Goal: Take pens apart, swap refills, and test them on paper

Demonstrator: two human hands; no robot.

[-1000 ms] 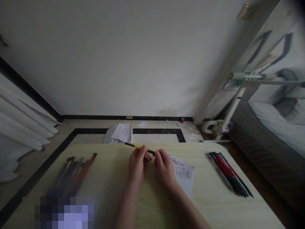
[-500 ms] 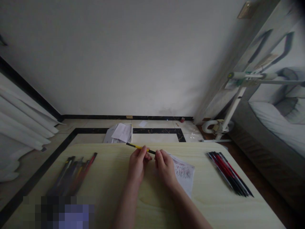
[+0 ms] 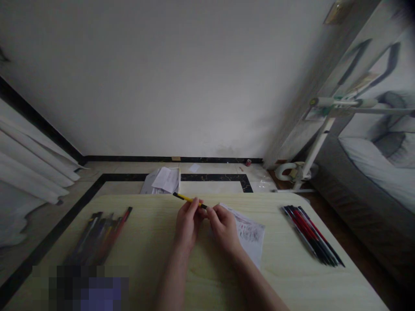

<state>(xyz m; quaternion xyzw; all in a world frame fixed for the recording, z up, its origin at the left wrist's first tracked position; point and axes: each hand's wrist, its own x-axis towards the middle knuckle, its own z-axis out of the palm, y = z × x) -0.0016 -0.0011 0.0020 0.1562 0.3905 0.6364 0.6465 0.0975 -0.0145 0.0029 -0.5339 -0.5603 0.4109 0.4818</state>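
A yellow pen with black ends [image 3: 185, 198] is held above the middle of the table, its far end pointing up and left. My left hand [image 3: 189, 221] is closed around the yellow barrel. My right hand [image 3: 223, 224] pinches the pen's near black end; the fingertips cover it, so whether a cap is there cannot be seen. Under and beside my right hand lies a sheet of paper [image 3: 252, 237] with dark and reddish scribbles.
On the pale wooden table [image 3: 145, 242], a blurred bunch of pens [image 3: 99, 235] lies at left and a row of red and black pens [image 3: 311, 235] at right. Papers in a box [image 3: 166, 180] sit on the floor beyond. Exercise equipment [image 3: 319, 142] stands right.
My right hand has moved slightly left, closer to my left hand, along the pen's near end. The pen has shifted only a little. Both pen bunches stay put.
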